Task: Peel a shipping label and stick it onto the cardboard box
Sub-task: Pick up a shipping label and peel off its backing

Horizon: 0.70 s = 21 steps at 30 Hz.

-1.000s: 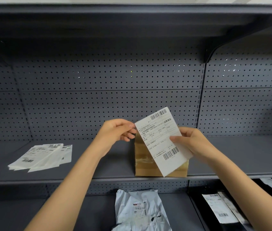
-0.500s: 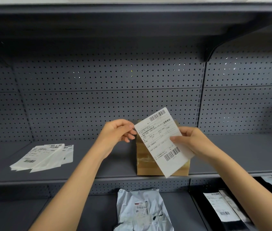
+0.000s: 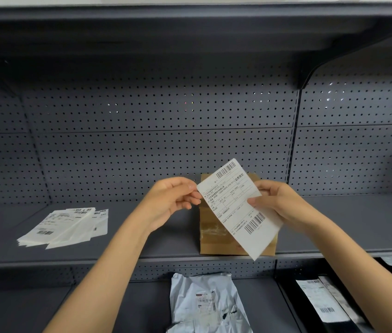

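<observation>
A white shipping label (image 3: 235, 205) with two barcodes is held tilted in the air in front of the brown cardboard box (image 3: 210, 234). The box stands on the grey shelf (image 3: 156, 246), and the label hides much of its top and right part. My left hand (image 3: 171, 203) pinches the label's upper left corner between thumb and fingertips. My right hand (image 3: 279, 203) grips the label's right edge, thumb on its printed face.
A fanned stack of white labels (image 3: 65, 227) lies on the shelf at the left. On the shelf below lie a crumpled white mailer bag (image 3: 207, 306) and black parcels with labels (image 3: 322, 301). A perforated back panel closes the shelf behind the box.
Both hands and the label stay almost where they were; the left fingertips have closed in tighter on the label's corner.
</observation>
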Each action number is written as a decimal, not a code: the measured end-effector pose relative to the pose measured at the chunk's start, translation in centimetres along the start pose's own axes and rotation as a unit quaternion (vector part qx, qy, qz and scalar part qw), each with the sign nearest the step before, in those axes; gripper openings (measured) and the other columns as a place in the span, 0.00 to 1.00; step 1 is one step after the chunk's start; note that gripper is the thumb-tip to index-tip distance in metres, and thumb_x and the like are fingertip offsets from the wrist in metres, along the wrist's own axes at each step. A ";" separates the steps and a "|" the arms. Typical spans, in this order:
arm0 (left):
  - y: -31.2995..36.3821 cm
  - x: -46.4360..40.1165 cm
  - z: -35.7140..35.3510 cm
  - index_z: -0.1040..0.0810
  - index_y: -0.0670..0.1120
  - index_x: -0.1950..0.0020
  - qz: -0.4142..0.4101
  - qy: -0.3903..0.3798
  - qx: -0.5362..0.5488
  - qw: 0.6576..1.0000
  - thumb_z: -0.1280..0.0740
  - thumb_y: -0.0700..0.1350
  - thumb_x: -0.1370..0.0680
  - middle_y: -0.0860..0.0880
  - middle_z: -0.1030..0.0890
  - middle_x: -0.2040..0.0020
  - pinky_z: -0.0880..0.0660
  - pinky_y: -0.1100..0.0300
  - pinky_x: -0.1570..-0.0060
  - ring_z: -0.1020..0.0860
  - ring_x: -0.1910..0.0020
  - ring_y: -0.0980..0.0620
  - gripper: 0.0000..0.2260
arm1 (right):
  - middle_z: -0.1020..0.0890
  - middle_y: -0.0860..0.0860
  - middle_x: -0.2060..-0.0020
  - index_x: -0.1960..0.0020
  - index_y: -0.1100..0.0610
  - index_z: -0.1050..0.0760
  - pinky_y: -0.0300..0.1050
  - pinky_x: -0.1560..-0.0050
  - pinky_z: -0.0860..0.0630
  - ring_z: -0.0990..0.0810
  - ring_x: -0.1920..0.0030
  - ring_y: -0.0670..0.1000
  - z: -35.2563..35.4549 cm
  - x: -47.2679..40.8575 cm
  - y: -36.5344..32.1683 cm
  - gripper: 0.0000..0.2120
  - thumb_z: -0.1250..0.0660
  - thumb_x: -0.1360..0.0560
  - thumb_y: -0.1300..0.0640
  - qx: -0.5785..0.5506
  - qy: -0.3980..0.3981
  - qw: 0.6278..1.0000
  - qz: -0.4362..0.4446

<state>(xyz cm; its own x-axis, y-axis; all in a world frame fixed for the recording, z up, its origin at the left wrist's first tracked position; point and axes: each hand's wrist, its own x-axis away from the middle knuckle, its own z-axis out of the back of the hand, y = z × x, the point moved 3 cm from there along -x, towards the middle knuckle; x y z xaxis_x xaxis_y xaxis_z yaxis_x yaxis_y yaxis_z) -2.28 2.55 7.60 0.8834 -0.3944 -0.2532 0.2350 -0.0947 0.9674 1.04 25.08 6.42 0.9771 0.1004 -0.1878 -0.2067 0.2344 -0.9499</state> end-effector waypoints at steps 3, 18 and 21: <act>-0.3 -0.1 -0.3 0.22 0.41 0.62 0.006 0.007 0.052 0.999 0.39 0.34 0.24 0.50 0.18 0.71 0.26 0.68 0.72 0.22 0.72 0.57 0.09 | 0.14 0.51 0.59 0.50 0.54 0.24 0.45 0.67 0.18 0.15 0.60 0.54 0.0 -0.2 -0.2 0.11 0.34 0.29 0.67 -0.015 0.002 1.000 0.007; -0.6 -0.5 -1.7 0.24 0.42 0.63 -0.002 0.017 0.159 0.987 0.41 0.36 0.24 0.52 0.21 0.74 0.28 0.68 0.74 0.25 0.74 0.59 0.10 | 0.15 0.49 0.62 0.40 0.48 0.31 0.45 0.62 0.18 0.15 0.63 0.49 -0.4 -1.3 -1.1 0.22 0.33 0.29 0.65 0.062 0.040 0.997 0.034; -0.1 -0.8 -2.2 0.25 0.42 0.62 -0.032 0.030 0.186 0.982 0.42 0.36 0.23 0.52 0.21 0.74 0.28 0.68 0.72 0.25 0.74 0.59 0.10 | 0.20 0.49 0.50 0.33 0.47 0.37 0.43 0.53 0.22 0.19 0.54 0.47 -1.0 -1.4 -1.9 0.28 0.31 0.29 0.61 0.147 0.102 0.982 0.053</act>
<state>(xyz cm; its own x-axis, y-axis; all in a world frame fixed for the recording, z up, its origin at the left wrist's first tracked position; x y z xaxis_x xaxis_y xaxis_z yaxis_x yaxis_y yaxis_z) -2.08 4.87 7.70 0.8962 -0.3234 -0.3036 0.1369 -0.4495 0.8828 0.10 23.48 8.26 0.9330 -0.0489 -0.3567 -0.2848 0.5056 -0.8144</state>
